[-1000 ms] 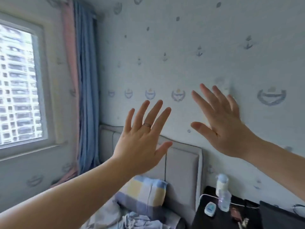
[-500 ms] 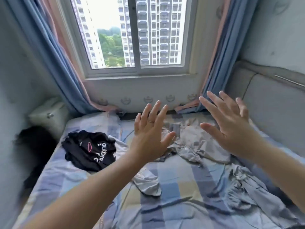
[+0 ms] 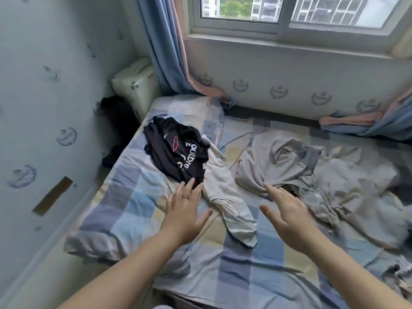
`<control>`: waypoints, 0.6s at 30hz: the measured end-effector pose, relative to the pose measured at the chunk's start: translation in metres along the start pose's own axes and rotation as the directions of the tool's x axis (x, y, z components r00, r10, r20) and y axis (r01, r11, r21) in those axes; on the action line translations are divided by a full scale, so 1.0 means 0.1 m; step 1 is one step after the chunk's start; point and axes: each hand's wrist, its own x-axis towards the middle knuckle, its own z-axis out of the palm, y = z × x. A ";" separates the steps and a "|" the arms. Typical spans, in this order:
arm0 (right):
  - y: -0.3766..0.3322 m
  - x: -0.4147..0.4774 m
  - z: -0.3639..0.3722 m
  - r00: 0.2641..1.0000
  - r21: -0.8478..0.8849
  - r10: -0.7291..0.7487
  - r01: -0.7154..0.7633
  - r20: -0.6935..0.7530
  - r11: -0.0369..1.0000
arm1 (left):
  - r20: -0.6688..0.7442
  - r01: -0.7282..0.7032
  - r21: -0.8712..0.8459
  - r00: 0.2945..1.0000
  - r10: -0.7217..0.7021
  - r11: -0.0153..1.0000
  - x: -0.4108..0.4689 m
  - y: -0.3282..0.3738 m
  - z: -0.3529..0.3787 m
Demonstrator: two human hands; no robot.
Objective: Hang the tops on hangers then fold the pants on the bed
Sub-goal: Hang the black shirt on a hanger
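both grips are released, fingers straight and spread, holding nothing. the left grip (image 3: 185, 210) is over the checked bed (image 3: 245, 275) with its fingertips (image 3: 191, 183) at, perhaps just touching, the near edge of the black printed top (image 3: 178, 150); the right grip (image 3: 287, 210) is over the near edge of the crumpled grey garments (image 3: 278, 161). the black top lies toward the bed's far left corner, a pale beige garment (image 3: 227, 197) runs from it toward the near edge, and the grey heap spreads from the middle to the right edge.
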 end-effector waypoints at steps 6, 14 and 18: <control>-0.42 0.76 0.70 0.997 0.000 0.065 -0.065 0.045 0.998 | 0.118 0.072 0.000 0.990 -0.072 0.997 0.45 -1.05 0.11; -1.07 2.27 2.15 0.971 0.021 0.148 -0.155 0.185 0.988 | 0.206 0.207 -0.050 0.959 -0.193 0.977 1.54 -2.80 0.60; -1.05 3.14 3.20 0.961 0.098 0.178 -0.202 0.211 0.974 | 0.323 0.250 -0.045 0.920 -0.223 0.967 2.09 -3.66 1.38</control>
